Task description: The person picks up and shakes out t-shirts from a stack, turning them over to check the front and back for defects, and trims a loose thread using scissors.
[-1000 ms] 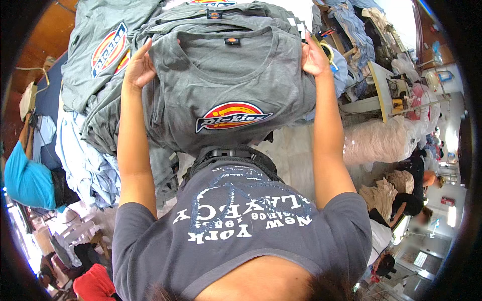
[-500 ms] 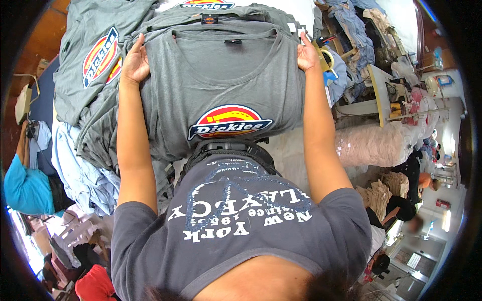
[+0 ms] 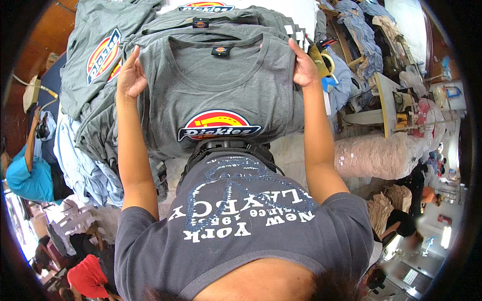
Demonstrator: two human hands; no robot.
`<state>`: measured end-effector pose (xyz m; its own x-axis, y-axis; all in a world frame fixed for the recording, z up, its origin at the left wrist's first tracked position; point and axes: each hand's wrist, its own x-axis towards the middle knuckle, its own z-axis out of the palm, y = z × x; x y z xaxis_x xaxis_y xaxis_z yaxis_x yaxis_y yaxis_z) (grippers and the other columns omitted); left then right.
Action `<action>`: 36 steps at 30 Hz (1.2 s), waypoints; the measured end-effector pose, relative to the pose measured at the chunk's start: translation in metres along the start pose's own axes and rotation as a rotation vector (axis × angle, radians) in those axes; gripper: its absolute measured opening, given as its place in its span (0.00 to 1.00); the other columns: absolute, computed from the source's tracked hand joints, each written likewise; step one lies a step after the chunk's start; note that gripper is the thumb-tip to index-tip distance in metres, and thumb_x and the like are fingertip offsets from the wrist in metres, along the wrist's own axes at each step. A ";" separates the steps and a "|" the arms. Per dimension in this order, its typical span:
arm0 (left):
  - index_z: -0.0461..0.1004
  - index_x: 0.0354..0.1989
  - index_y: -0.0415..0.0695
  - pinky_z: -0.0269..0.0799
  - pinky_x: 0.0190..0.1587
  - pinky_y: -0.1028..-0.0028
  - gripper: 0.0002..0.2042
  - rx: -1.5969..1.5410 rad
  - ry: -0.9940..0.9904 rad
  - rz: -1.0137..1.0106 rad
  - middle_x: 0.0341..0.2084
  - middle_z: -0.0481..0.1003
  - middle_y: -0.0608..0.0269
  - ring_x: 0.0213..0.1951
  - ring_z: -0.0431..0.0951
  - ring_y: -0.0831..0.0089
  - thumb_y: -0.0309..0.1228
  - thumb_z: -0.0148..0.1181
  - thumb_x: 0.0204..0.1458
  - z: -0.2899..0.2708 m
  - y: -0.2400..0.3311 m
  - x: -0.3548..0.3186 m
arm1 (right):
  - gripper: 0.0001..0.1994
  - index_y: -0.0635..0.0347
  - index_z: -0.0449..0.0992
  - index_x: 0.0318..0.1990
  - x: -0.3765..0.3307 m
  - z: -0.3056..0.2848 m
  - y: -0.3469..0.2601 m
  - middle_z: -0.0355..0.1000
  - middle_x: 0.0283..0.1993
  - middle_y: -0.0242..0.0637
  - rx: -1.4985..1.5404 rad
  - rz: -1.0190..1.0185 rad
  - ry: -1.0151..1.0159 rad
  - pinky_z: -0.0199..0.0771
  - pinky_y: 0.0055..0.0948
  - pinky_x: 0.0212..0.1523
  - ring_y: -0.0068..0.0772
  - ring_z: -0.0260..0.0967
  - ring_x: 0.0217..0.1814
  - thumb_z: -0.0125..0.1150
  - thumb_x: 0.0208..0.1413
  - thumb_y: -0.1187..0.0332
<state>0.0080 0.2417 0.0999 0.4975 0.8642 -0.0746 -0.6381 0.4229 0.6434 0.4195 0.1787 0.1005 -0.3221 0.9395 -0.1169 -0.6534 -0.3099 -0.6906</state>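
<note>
Left grip point(image 3: 131, 79), right grip point(image 3: 305, 70), gray shirt point(image 3: 216, 98) between.

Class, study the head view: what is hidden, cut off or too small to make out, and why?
Top gray shirt, back: head view, hidden by its front.
Shirts behind it: head view, partly covered by that shirt.
Co-worker in blue: head view, head partly cut by round edge.
White sign: head view, writing too small.

White lettering point(image 3: 243, 229) stands on the worn shirt point(image 3: 165, 261), arched logos point(image 3: 219, 122) on the gray tops point(image 3: 226, 95).
</note>
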 end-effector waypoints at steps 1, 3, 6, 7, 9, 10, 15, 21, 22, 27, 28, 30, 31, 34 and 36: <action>0.58 0.49 0.28 0.53 0.57 0.67 0.23 -0.093 -0.023 0.013 0.47 0.64 0.47 0.51 0.64 0.62 0.39 0.40 0.55 -0.012 0.000 -0.007 | 0.27 0.74 0.56 0.52 -0.005 0.002 0.000 0.57 0.54 0.51 -0.053 -0.002 0.043 0.52 0.35 0.58 0.38 0.56 0.57 0.42 0.55 0.56; 0.71 0.35 0.37 0.66 0.48 0.71 0.13 -0.185 0.156 0.154 0.32 0.74 0.55 0.39 0.74 0.68 0.34 0.44 0.54 0.007 -0.004 -0.026 | 0.29 0.74 0.56 0.52 -0.021 0.013 -0.007 0.56 0.55 0.51 -0.051 0.000 -0.060 0.51 0.36 0.58 0.39 0.55 0.58 0.42 0.55 0.54; 0.63 0.48 0.35 0.57 0.54 0.62 0.18 -0.110 0.107 0.347 0.43 0.67 0.47 0.49 0.66 0.61 0.36 0.39 0.55 0.050 -0.007 -0.087 | 0.33 0.73 0.51 0.55 -0.073 0.013 -0.028 0.53 0.57 0.53 0.030 -0.040 -0.081 0.43 0.41 0.61 0.43 0.52 0.59 0.41 0.54 0.50; 0.60 0.49 0.33 0.54 0.55 0.58 0.21 -0.064 -0.024 0.381 0.45 0.66 0.44 0.51 0.64 0.57 0.38 0.38 0.55 0.055 -0.009 -0.117 | 0.34 0.74 0.51 0.55 -0.097 0.029 -0.031 0.54 0.55 0.57 0.051 -0.078 -0.195 0.40 0.46 0.61 0.50 0.50 0.59 0.41 0.53 0.49; 0.55 0.52 0.30 0.48 0.56 0.55 0.27 -0.064 -0.363 0.370 0.48 0.60 0.39 0.52 0.60 0.52 0.44 0.36 0.54 0.047 -0.010 -0.168 | 0.33 0.74 0.63 0.43 -0.160 -0.002 -0.041 0.65 0.43 0.56 -0.279 -0.307 -0.130 0.59 0.50 0.47 0.51 0.63 0.46 0.46 0.48 0.44; 0.52 0.53 0.29 0.45 0.57 0.56 0.31 -0.089 -0.547 0.335 0.51 0.56 0.37 0.53 0.59 0.50 0.49 0.34 0.53 0.039 -0.012 -0.186 | 0.28 0.73 0.65 0.40 -0.180 -0.007 -0.044 0.65 0.40 0.53 -0.350 -0.377 -0.169 0.60 0.46 0.44 0.48 0.64 0.42 0.47 0.48 0.49; 0.51 0.53 0.29 0.42 0.56 0.50 0.32 0.101 -0.502 0.430 0.50 0.57 0.36 0.52 0.59 0.47 0.49 0.38 0.52 0.083 -0.009 -0.206 | 0.22 0.66 0.65 0.27 -0.206 0.009 -0.071 0.61 0.21 0.43 -0.657 -0.526 -0.192 0.64 0.36 0.27 0.39 0.62 0.24 0.46 0.49 0.50; 0.61 0.48 0.32 0.57 0.53 0.70 0.18 0.255 0.077 0.267 0.46 0.66 0.50 0.48 0.66 0.65 0.33 0.42 0.53 0.058 -0.004 -0.078 | 0.20 0.74 0.59 0.48 -0.028 0.007 -0.054 0.62 0.48 0.57 -0.049 0.038 -0.082 0.58 0.43 0.54 0.49 0.62 0.50 0.44 0.55 0.64; 0.67 0.43 0.37 0.61 0.49 0.73 0.14 0.276 0.198 0.260 0.40 0.71 0.59 0.43 0.70 0.72 0.33 0.46 0.52 0.026 0.000 -0.054 | 0.20 0.75 0.61 0.47 0.006 -0.010 -0.046 0.64 0.48 0.53 -0.035 0.136 -0.123 0.58 0.37 0.54 0.42 0.63 0.50 0.45 0.54 0.65; 0.71 0.34 0.42 0.65 0.41 0.75 0.09 0.310 0.372 0.163 0.31 0.73 0.65 0.35 0.72 0.75 0.33 0.54 0.48 -0.039 0.007 -0.015 | 0.20 0.73 0.62 0.48 0.053 -0.031 -0.017 0.63 0.50 0.48 -0.032 0.190 -0.135 0.59 0.33 0.54 0.37 0.61 0.52 0.44 0.54 0.64; 0.71 0.34 0.42 0.66 0.40 0.75 0.10 0.342 0.398 0.166 0.31 0.73 0.64 0.35 0.72 0.75 0.34 0.54 0.48 -0.035 0.004 -0.015 | 0.20 0.72 0.63 0.47 0.045 -0.031 -0.016 0.64 0.49 0.47 -0.063 0.175 -0.107 0.60 0.33 0.53 0.37 0.62 0.51 0.45 0.54 0.63; 0.71 0.34 0.42 0.66 0.38 0.74 0.11 0.396 0.407 0.133 0.31 0.73 0.63 0.34 0.72 0.75 0.35 0.53 0.48 -0.028 0.003 -0.021 | 0.20 0.70 0.65 0.46 0.031 -0.032 -0.018 0.65 0.48 0.45 -0.179 0.154 0.012 0.62 0.32 0.50 0.35 0.64 0.48 0.47 0.53 0.61; 0.71 0.34 0.42 0.66 0.38 0.74 0.11 0.420 0.386 0.093 0.31 0.73 0.63 0.34 0.73 0.74 0.36 0.53 0.49 -0.021 0.004 -0.026 | 0.20 0.69 0.65 0.45 0.020 -0.038 -0.025 0.66 0.46 0.44 -0.262 0.147 0.108 0.63 0.31 0.48 0.34 0.64 0.47 0.48 0.53 0.60; 0.71 0.38 0.42 0.65 0.37 0.76 0.16 0.927 0.539 0.045 0.31 0.74 0.63 0.34 0.73 0.73 0.42 0.52 0.49 -0.003 0.017 -0.051 | 0.17 0.63 0.69 0.40 -0.011 -0.023 -0.040 0.70 0.37 0.35 -0.674 0.036 0.319 0.64 0.27 0.41 0.26 0.66 0.38 0.54 0.49 0.58; 0.70 0.41 0.42 0.65 0.38 0.76 0.18 1.491 0.752 0.193 0.30 0.74 0.62 0.35 0.72 0.71 0.43 0.52 0.48 -0.001 0.020 -0.057 | 0.16 0.60 0.70 0.39 -0.023 -0.014 -0.042 0.70 0.36 0.34 -1.072 -0.203 0.445 0.63 0.26 0.42 0.25 0.66 0.39 0.56 0.48 0.58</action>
<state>-0.0341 0.2013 0.1164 -0.1688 0.9845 0.0476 0.6424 0.0733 0.7629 0.4635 0.1721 0.1225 0.1271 0.9915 -0.0281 0.3132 -0.0670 -0.9473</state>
